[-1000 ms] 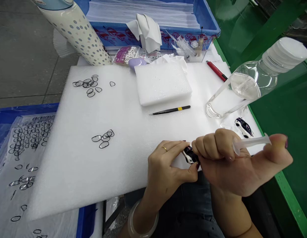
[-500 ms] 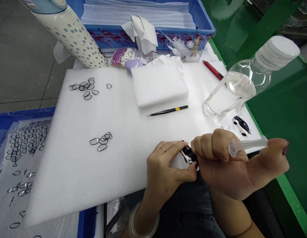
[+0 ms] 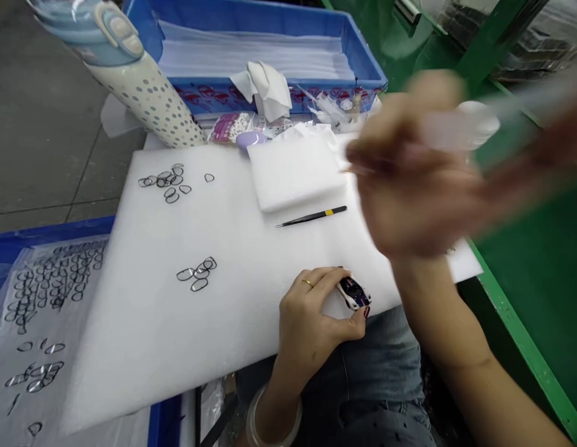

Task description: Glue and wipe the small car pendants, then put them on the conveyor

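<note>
My left hand [image 3: 311, 304] pinches a small white and dark blue toy car [image 3: 354, 293] between thumb and fingers at the near edge of the white foam board [image 3: 241, 248]. Raised and smeared by motion, my right hand [image 3: 409, 192] is wrapped round a translucent syringe [image 3: 440, 130], its plunger end pointing right toward the thumb. Black tweezers with a yellow band [image 3: 311, 216] lie on the board below a white foam block [image 3: 297, 174]. Thin black rings rest in two groups, a near one [image 3: 198, 273] and a far one [image 3: 164, 181].
A dotted drink bottle [image 3: 148, 93] stands at the back left, beside a blue bin [image 3: 269, 87] of white sheets. Cotton swabs [image 3: 232, 127] and a purple object [image 3: 251, 139] lie before the bin. Behind my right hand shows a white bottle cap [image 3: 482, 124].
My right hand has lifted up and away from the toy car with the syringe, now covering most of the clear bottle. My left hand still grips the car, which shows more fully. The view has shifted slightly.
</note>
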### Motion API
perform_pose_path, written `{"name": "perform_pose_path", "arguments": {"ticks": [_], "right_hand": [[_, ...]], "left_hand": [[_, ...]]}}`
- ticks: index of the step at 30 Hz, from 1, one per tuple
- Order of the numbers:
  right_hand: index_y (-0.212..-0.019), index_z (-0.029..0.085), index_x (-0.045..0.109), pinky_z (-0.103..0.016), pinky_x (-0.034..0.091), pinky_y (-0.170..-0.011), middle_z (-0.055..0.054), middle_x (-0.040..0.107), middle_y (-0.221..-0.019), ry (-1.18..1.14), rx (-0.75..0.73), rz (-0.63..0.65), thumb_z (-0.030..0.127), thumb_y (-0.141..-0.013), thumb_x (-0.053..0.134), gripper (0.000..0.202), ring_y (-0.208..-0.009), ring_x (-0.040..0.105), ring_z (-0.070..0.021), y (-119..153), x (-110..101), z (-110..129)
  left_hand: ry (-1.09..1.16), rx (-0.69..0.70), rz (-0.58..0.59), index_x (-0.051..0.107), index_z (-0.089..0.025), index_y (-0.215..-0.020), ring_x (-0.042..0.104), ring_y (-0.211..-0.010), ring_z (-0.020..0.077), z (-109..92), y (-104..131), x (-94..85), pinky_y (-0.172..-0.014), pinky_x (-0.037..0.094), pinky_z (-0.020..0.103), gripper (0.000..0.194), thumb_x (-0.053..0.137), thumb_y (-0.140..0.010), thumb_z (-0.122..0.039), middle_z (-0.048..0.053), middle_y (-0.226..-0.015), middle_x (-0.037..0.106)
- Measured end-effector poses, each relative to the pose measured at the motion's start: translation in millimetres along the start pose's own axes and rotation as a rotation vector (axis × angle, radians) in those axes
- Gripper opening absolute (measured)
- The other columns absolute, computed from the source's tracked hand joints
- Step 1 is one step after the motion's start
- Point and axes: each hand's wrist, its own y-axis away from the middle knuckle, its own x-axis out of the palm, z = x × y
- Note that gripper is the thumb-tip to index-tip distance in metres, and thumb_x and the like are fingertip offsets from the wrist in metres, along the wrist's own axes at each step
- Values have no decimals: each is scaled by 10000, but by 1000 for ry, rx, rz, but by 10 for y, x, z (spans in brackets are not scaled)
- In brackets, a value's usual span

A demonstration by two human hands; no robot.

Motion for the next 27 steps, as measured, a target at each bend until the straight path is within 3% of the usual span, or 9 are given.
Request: {"name": "perform_pose_path", "arguments": {"ticks": [3,5,8,10,13,16,20,24,27], "right_hand": [[-734,229,450,-365,508,-859,-29,570,-784,66,-57,156,664,-959,267,523,-844,578,-185,-396,270,-228],[-850,208,546,-362,495,-905,-57,656,-965,184,-125,151,582,-933,462,392,-969,600,-200,-333,266,-321],[-1099,208,595,-349,469,-961,-79,636,-1237,395,-422,-61,368,-888,602,265,-1134,588,-212,176,-152,-322],[-986,212,642,-317,480,-828,-36,693,-955,584,-505,-293,271,-880,576,138,-895,637,-183,505,-648,-288],[-727,205,622,-309,387,-656,-17,616,-679,910,-69,-595,276,-843,533,162,-649,534,-169,609,-1421,-304],[-567,204,574,-316,298,-630,-17,522,-541,1011,312,-583,343,-761,638,247,-603,458,-174,368,-1867,-418],[-480,200,570,-308,303,-628,-15,501,-494,863,366,-435,282,-603,731,218,-598,450,-166,111,-1917,-576],[-598,197,572,-281,394,-635,-15,574,-605,570,319,-339,417,-708,596,247,-610,502,-141,58,-1853,-647],[-638,200,515,-278,448,-636,-15,562,-620,376,309,-305,486,-706,546,296,-600,526,-135,25,-1856,-677]], "left_hand": [[-70,70,55,688,-198,-1037,687,-958,278,38,33,-25,-813,608,435,429,716,-609,-172,74,-1076,732],[-109,127,93,664,-207,-1061,679,-984,285,75,48,-36,-824,610,437,453,731,-616,-159,75,-1104,713],[-156,178,111,627,-223,-1106,670,-1002,280,132,65,-29,-836,610,426,466,734,-658,-147,71,-1129,695],[-198,193,81,608,-228,-1136,661,-1039,283,163,76,-12,-853,606,422,432,700,-722,-146,81,-1179,680],[-247,208,46,586,-224,-1180,643,-1100,293,190,87,17,-884,596,436,378,630,-810,-156,103,-1257,654],[-271,215,49,580,-230,-1197,641,-1107,302,205,86,35,-883,598,453,381,621,-822,-177,105,-1274,647],[-269,200,71,589,-261,-1186,640,-1103,300,227,65,10,-867,605,460,388,634,-810,-178,86,-1275,644],[-203,231,64,612,-275,-1162,589,-1199,311,143,51,-26,-922,585,477,353,665,-819,-210,89,-1329,596],[-143,318,-25,639,-257,-1097,598,-1188,284,-125,17,118,-975,554,464,252,620,-863,-166,94,-1247,637]]}}
